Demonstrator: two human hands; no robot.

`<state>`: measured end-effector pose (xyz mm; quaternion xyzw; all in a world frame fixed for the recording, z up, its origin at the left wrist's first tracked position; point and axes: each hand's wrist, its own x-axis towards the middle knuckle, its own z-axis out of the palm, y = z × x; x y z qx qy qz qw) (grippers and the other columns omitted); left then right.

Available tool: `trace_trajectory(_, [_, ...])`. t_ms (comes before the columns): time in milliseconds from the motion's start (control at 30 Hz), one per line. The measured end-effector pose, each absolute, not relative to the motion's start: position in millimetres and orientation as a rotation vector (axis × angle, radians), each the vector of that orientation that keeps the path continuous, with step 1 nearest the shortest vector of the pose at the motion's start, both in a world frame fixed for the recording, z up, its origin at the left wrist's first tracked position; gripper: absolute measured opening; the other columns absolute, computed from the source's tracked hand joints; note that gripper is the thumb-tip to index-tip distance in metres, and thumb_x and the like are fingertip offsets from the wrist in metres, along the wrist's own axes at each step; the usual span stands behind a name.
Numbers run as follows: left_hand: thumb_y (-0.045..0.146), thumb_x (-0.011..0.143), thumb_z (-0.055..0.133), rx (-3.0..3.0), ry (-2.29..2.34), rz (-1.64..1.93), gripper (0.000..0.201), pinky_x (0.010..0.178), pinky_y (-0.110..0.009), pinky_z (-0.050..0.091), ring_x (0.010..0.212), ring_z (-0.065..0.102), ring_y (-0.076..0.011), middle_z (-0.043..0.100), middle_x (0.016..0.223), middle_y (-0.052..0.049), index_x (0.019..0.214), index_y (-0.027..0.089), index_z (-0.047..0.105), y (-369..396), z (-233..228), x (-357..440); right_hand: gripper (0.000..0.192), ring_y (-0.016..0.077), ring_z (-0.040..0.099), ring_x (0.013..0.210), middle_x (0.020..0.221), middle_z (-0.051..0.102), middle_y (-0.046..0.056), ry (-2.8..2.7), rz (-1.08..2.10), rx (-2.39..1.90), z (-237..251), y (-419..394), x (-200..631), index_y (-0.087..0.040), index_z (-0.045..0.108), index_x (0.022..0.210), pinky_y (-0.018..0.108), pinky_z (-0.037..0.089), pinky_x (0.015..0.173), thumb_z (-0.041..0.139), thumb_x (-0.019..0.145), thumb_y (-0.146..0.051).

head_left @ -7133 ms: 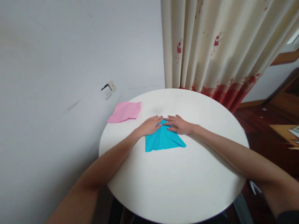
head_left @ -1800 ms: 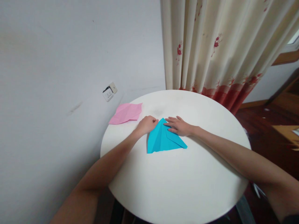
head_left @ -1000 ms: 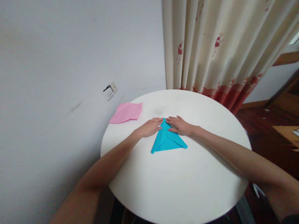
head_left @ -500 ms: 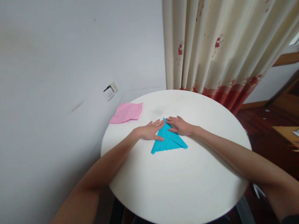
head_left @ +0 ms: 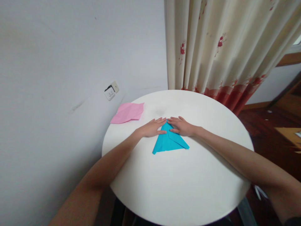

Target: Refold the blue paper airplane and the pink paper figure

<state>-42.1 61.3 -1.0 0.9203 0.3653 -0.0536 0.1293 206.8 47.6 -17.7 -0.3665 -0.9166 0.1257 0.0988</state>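
Note:
A sheet of blue paper (head_left: 168,142), folded into a rough triangle, lies flat on the white round table (head_left: 183,182) with its narrow tip pointing away from me. My left hand (head_left: 154,128) rests over the upper left edge, fingers stretched out toward the tip and thumb across the paper. Opposite it, my right hand (head_left: 181,126) lies over the upper right edge with fingers extended. The fingertips of both hands nearly meet at the tip, which they partly cover. A slanting folded flap shows on the right half of the paper.
Pink creased paper (head_left: 128,112) lies at the table's back left edge. Behind stand a white wall with a socket (head_left: 109,93) and a floral curtain (head_left: 211,56) near the table's far edge. A wooden piece of furniture (head_left: 288,133) is at the right.
My left hand has slid slightly up along the paper toward the tip, its thumb moving up too. My right hand and the blue paper stay nearly in place.

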Motion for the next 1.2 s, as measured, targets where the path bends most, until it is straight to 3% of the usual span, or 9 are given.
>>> trace_trajectory(133, [0.070,0.096,0.030,2.688,1.109,-0.067,0.081,0.121,-0.046,0.009,0.154,0.008,-0.0247,0.008,0.166,-0.008,0.159,0.023,0.014,65.6,-4.9,-39.0,0.063,0.0345,0.027,0.147,0.159,0.033,0.014,-2.715,0.351,-1.084,-19.5,48.4,206.5,-0.019,0.037,0.153,0.067,0.019,0.115,0.047,0.098,-0.048])
trace_trajectory(267, [0.072,0.095,0.029,2.674,1.085,-0.136,0.083,0.122,-0.049,0.006,0.154,0.003,-0.0255,0.003,0.166,-0.007,0.160,0.024,0.008,65.6,-3.8,-41.1,0.062,0.0340,0.026,0.148,0.159,0.033,0.014,-2.715,0.362,-1.091,-18.2,47.6,206.6,-0.020,0.036,0.153,0.066,0.018,0.115,0.047,0.098,-0.048])
trace_trajectory(467, [0.076,0.088,0.042,2.627,0.934,-0.343,0.098,0.121,-0.054,0.004,0.153,-0.004,-0.0296,-0.005,0.166,-0.005,0.159,0.027,-0.004,57.9,7.6,-50.9,0.062,0.0337,0.025,0.148,0.160,0.032,0.014,-2.715,0.399,-1.085,-16.9,47.0,207.6,-0.023,0.035,0.154,0.066,0.016,0.116,0.045,0.099,-0.051])
trace_trajectory(667, [0.075,0.083,0.052,2.600,0.944,-0.354,0.104,0.121,-0.055,0.003,0.152,-0.009,-0.0318,-0.011,0.165,-0.009,0.159,0.027,-0.001,58.1,7.9,-52.8,0.062,0.0340,0.025,0.148,0.160,0.032,0.014,-2.715,0.410,-1.083,-16.3,46.9,208.5,-0.023,0.037,0.153,0.066,0.016,0.116,0.045,0.098,-0.050])
trace_trajectory(767, [0.072,0.089,0.045,2.626,0.975,-0.230,0.091,0.121,-0.053,0.001,0.153,-0.006,-0.0291,-0.006,0.166,-0.008,0.159,0.029,0.007,62.8,2.1,-50.7,0.062,0.0344,0.025,0.148,0.160,0.032,0.014,-2.707,0.411,-1.086,-16.7,46.7,208.6,-0.023,0.035,0.154,0.065,0.016,0.116,0.045,0.098,-0.050])
trace_trajectory(900, [0.063,0.099,0.033,2.637,0.978,-0.056,0.069,0.123,-0.043,0.008,0.154,0.007,-0.0220,0.012,0.166,-0.005,0.157,0.027,0.024,65.8,0.1,-47.0,0.064,0.0338,0.025,0.148,0.160,0.032,0.015,-2.699,0.403,-1.083,-18.4,47.3,208.3,-0.022,0.033,0.155,0.065,0.016,0.116,0.045,0.098,-0.049])
trace_trajectory(1033, [0.062,0.097,0.039,2.656,0.950,0.022,0.071,0.122,-0.032,0.015,0.151,0.020,-0.0195,0.024,0.164,-0.007,0.155,0.021,0.032,62.9,5.4,-45.2,0.063,0.0337,0.025,0.148,0.160,0.032,0.015,-2.706,0.405,-1.089,-18.5,47.9,207.8,-0.022,0.034,0.154,0.065,0.016,0.116,0.046,0.098,-0.049])
trace_trajectory(1200, [0.066,0.092,0.048,2.631,0.920,-0.132,0.087,0.123,-0.036,0.013,0.153,0.013,-0.0233,0.015,0.165,-0.010,0.159,0.018,0.020,58.9,8.4,-45.2,0.063,0.0338,0.025,0.148,0.160,0.032,0.014,-2.709,0.413,-1.085,-16.3,46.7,207.5,-0.022,0.034,0.154,0.066,0.017,0.115,0.046,0.098,-0.048])
